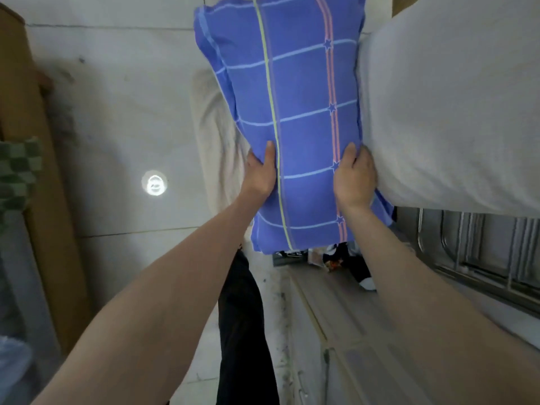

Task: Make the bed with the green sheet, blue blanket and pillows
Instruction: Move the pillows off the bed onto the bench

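Right now your left hand grips the left edge of the blue pillow, thumb lying on the front of the cover and the other fingers tucked behind it. Your right hand holds the right edge the same way, fingers curled round the side and pressing into the fabric. Both bare forearms reach up from the bottom corners, and the pillow hangs between your hands, standing tall and narrow.

Its cover is blue with pale blue check lines, one yellow-green stripe near your left hand and a pink stripe with small stars near your right. The pillow's right side touches a big white mattress that fills the upper right. Under that runs a metal bed frame with bars.

Behind the pillow on the left lies a cream cloth on the pale tiled floor, where a round spot of light shines. At the far left stands a brown wooden board with a green checked cloth beside it. Your dark trouser leg shows below.
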The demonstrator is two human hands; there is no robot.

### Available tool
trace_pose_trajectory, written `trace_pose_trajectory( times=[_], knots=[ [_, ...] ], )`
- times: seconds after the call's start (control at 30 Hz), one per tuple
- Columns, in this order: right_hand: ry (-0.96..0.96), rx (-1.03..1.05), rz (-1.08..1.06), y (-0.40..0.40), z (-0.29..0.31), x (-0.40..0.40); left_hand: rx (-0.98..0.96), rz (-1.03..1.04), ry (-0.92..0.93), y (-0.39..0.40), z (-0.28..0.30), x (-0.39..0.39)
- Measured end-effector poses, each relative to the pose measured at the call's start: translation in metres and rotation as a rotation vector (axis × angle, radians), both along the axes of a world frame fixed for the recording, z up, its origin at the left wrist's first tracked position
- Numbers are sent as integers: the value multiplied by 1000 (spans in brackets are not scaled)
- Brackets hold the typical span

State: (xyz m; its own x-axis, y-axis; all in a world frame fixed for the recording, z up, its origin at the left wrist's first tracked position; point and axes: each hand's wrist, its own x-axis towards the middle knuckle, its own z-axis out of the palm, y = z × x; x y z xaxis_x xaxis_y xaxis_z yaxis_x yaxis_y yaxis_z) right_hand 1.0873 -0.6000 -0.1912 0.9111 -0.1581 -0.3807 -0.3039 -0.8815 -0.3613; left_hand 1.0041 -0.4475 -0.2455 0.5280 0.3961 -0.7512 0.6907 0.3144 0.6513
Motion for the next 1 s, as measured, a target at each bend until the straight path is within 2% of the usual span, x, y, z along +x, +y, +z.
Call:
trace_pose_trajectory(
  times=[0.1, 0.2, 0.27, 0.37, 0.47, 0.57, 0.77, 0.87, 1.0],
  knots=[
    [0, 31, 91, -2, 22, -31, -84, -173, 148, 24, 18, -28],
    [98, -62, 187, -11, 60, -65, -29, -486, 271, 58, 60, -85],
    [206, -185, 245, -13, 89, -88, 40, -608, 322, 76, 99, -140],
    [498, -273, 388, 7, 134, -129, 63, -609, 405, 99, 165, -244],
    [764, -282, 739, 53, 177, -191, 10, -418, 484, 108, 221, -364],
    [837, -363, 1053, 112, 212, -266, -41, -110, 526, 105, 265, -490],
    [768, -508, 1564, 235, 257, -430, -115, 561, 599, 68, 323, -714],
    [704, -523, 1723, 294, 266, -518, -193, 917, 550, 29, 339, -795],
    [645, -552, 1861, 360, 279, -628, -308, 1143, 556, -25, 351, -867]
  ],
)
